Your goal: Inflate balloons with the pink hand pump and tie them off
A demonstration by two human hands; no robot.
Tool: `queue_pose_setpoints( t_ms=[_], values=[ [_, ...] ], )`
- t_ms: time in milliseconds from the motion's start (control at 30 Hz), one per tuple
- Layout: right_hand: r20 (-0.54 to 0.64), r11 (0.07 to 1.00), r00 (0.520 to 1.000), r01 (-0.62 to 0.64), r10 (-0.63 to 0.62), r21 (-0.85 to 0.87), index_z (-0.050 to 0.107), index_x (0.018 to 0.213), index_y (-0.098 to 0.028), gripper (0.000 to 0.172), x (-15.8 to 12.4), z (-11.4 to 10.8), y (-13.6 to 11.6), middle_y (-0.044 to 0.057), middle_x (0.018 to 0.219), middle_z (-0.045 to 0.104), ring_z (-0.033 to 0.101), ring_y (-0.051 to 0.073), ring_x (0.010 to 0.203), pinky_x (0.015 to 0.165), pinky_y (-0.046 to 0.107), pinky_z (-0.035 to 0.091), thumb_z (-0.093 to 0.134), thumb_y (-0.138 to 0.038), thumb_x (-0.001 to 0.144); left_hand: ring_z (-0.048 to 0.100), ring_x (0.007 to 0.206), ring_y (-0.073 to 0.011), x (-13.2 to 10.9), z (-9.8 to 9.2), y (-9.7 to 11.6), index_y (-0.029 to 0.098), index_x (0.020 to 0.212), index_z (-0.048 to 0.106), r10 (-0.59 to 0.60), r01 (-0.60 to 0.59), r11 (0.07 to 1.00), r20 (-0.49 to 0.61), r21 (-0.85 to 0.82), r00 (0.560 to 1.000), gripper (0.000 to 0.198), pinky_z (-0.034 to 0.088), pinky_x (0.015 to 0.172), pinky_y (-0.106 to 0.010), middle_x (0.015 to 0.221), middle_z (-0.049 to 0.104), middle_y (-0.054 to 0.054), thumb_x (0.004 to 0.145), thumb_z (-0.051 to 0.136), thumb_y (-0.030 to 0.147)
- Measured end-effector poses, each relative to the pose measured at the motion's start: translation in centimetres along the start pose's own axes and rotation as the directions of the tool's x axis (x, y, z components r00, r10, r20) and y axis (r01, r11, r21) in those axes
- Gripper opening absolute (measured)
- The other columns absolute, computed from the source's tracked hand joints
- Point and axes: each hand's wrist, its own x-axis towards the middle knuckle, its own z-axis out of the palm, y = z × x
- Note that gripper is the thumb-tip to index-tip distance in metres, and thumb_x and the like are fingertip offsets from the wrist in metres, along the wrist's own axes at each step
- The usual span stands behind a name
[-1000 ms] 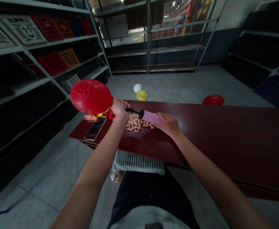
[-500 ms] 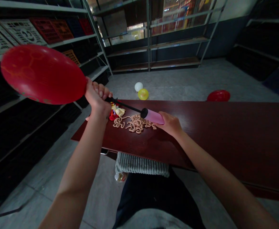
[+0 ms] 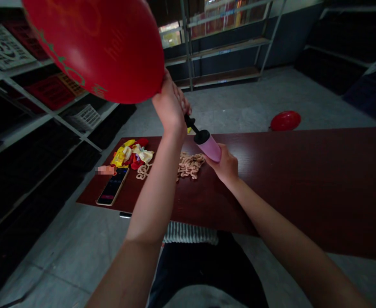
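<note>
My left hand (image 3: 171, 102) is closed around the neck of a large inflated red balloon (image 3: 111, 51) and the black end of a balloon pump. Printed lettering shows on the balloon, whose top runs out of view. My right hand (image 3: 225, 167) grips the pump's pink barrel (image 3: 210, 148), and a short stretch of black rod shows between the two hands. Below the pump, a pile of beige, curly, worm-like pieces (image 3: 191, 164) lies on the dark red table (image 3: 287, 184). My left forearm hides part of that pile.
Limp, uninflated balloons (image 3: 123, 153) in several colours lie at the table's left end, with a phone (image 3: 113, 186) in front of them. Another red balloon (image 3: 285, 120) rests beyond the table's far edge. Shelves with crates (image 3: 6, 45) stand at the left.
The pump's rod has slid into the barrel, bringing my hands closer together. My left hand and the balloon moved right and up in view. The phone has come into view.
</note>
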Motion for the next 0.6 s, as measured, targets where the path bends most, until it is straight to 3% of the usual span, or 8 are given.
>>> queue_pose_setpoints(
  t_ms=[100,200,433,600],
  values=[
    [0.021,0.999,0.999,-0.03,0.031,-0.033,0.056,0.115,-0.018,0.058,0.0,0.0,-0.1,0.012,0.097,0.073,0.069,0.027,0.081,0.065,0.034,0.047,0.054,-0.066,0.083,0.023,0.027,-0.0081,-1.1,-0.1,-3.6,0.022,0.053,0.023,-0.027,0.027,1.0,-0.01,0.015,1.0,0.055,0.019,0.031,-0.023,0.039,0.02,0.007,0.095,0.049,0.047],
    [0.028,0.998,0.999,-0.015,0.017,-0.062,0.057,0.114,-0.018,0.057,-0.1,-0.1,-0.1,0.011,0.094,0.073,0.069,0.027,0.079,0.063,0.033,0.046,0.053,-0.066,0.083,0.023,0.028,-0.0077,-1.6,-1.1,-5.2,0.022,0.055,0.023,-0.032,0.031,0.999,-0.054,-0.019,0.998,0.058,0.02,0.032,-0.023,0.041,0.019,0.008,0.09,0.053,0.057],
    [0.027,0.973,0.98,0.197,-0.195,-0.117,0.061,0.115,-0.02,0.05,0.4,-1.4,0.3,0.01,0.098,0.073,0.069,0.026,0.083,0.066,0.033,0.047,0.059,-0.059,0.083,0.021,0.032,-0.0083,-1.7,-4.7,-3.5,0.022,0.057,0.023,-0.131,0.107,0.982,-0.151,-0.158,0.98,0.051,0.021,0.036,-0.025,0.043,0.019,0.007,0.098,0.045,0.044],
    [0.087,0.924,0.942,0.334,-0.323,-0.187,0.064,0.112,-0.019,0.047,0.4,-2.0,-0.1,0.008,0.098,0.073,0.069,0.024,0.083,0.067,0.032,0.046,0.061,-0.056,0.083,0.019,0.03,-0.0067,-1.8,-8.5,-1.3,0.021,0.056,0.022,-0.181,0.122,0.966,-0.262,-0.226,0.948,0.057,0.021,0.036,-0.024,0.039,0.021,0.009,0.094,0.047,0.055]
  ],
)
